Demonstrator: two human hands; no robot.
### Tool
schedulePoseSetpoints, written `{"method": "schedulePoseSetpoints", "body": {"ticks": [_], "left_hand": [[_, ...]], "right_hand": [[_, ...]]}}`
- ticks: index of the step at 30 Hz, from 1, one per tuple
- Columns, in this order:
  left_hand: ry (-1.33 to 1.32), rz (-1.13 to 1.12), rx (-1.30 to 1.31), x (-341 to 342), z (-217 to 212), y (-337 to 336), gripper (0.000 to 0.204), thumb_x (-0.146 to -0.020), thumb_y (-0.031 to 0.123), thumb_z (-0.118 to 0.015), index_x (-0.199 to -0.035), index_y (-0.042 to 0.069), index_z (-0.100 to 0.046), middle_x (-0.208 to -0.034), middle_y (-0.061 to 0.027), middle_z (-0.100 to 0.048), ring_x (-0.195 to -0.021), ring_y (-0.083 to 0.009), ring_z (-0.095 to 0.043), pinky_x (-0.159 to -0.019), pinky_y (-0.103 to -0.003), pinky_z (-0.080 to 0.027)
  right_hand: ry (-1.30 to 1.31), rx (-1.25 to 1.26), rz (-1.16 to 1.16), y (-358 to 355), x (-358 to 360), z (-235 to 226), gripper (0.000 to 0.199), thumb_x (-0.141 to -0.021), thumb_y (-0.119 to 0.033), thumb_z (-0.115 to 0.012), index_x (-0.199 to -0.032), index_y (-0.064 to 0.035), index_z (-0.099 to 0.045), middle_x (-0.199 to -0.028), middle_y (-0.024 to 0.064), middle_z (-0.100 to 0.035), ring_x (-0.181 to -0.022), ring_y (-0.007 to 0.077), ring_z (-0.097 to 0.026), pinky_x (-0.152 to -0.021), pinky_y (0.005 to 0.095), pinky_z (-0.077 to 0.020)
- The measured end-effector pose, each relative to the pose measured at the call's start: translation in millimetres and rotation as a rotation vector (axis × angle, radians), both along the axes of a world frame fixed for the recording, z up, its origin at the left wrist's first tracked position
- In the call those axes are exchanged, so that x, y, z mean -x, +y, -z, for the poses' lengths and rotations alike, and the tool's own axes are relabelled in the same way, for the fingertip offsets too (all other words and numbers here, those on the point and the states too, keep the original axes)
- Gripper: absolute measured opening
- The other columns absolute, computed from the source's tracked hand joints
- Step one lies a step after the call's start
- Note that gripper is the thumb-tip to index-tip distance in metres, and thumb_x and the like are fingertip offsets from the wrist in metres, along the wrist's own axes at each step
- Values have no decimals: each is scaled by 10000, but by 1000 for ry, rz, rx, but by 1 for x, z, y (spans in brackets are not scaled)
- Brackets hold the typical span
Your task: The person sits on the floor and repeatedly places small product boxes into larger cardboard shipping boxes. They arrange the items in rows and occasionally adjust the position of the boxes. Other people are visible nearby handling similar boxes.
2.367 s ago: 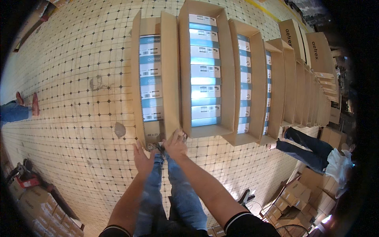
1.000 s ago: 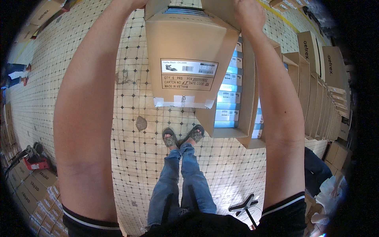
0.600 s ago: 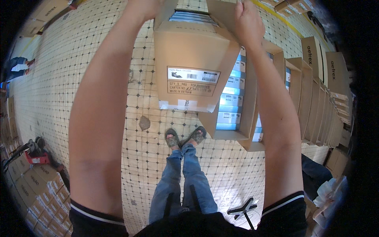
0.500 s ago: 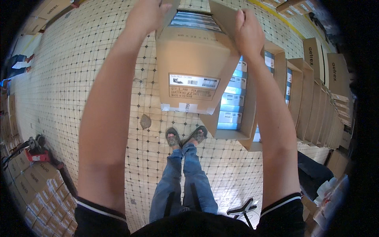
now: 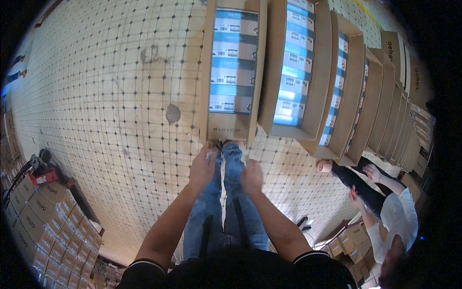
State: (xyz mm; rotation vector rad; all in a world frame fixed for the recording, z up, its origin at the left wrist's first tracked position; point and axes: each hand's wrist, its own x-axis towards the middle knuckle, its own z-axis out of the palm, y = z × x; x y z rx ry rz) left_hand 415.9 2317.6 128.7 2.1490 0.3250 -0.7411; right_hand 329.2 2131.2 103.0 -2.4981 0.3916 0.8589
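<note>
Both hands hang low over the knees: left hand (image 5: 203,166) and right hand (image 5: 251,176) apart, fingers loose, gripping nothing. Just beyond their fingertips, the open cardboard carton (image 5: 231,130) sits on the tiled floor (image 5: 120,96), packed with a row of blue-and-white boxes (image 5: 231,62). Beside it, further open cartons (image 5: 308,72), filled alike, line up rightward.

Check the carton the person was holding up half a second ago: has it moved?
Yes. The open carton has gone down onto the tiled floor, leftmost in the row beside the next carton. Left hand and right hand are off it.
</note>
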Motion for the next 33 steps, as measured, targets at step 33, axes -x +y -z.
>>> {"method": "schedulePoseSetpoints", "body": {"ticks": [33], "left_hand": [[52,91,39,-104,70,25,517,-878,134,-633,-1376,140,-495,-978,-208,-689,-908,-341,-684,-780,-406,-528]], "right_hand": [[-486,473,180,-12,-249,49,726,-890,-298,-627,-1486,-55,-292,-1466,342,-252,-1261,446,-374,-998,530,-326]]}}
